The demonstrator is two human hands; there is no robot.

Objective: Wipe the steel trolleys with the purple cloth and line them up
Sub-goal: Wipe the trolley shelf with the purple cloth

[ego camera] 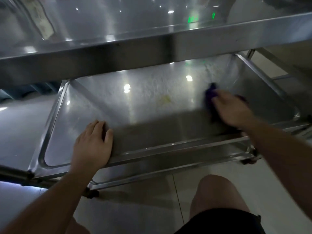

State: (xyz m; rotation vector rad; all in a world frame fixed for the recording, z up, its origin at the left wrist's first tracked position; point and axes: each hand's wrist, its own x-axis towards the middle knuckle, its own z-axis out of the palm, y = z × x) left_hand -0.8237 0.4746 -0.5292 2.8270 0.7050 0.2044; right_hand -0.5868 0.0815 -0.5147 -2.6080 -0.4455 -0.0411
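The purple cloth (210,96) lies on the right part of the trolley's lower shelf (118,105), under the right hand (231,109), which presses it down with its fingers spread over the bunched fabric; both are motion-blurred, so whether the fingertips also pinch the cloth cannot be told. Near the middle of the shelf sits a yellowish stain (165,99), with dull streaks around it (probably a film left by wiping, though the blur makes that uncertain). To do this step well, the person would likely work the cloth in overlapping passes from the far right corner toward the stain, pressing harder there, and then run it into the rounded corners and along the raised rim. The left hand (93,141) rests on the near edge of the shelf, fingers straight and relaxed, which looks like a brace to keep the trolley from rolling. The upper shelf (152,46) hangs low over the work, so the reach has to stay flat. Beneath, a bare knee (217,191) shows above the pale tiled floor (143,208).
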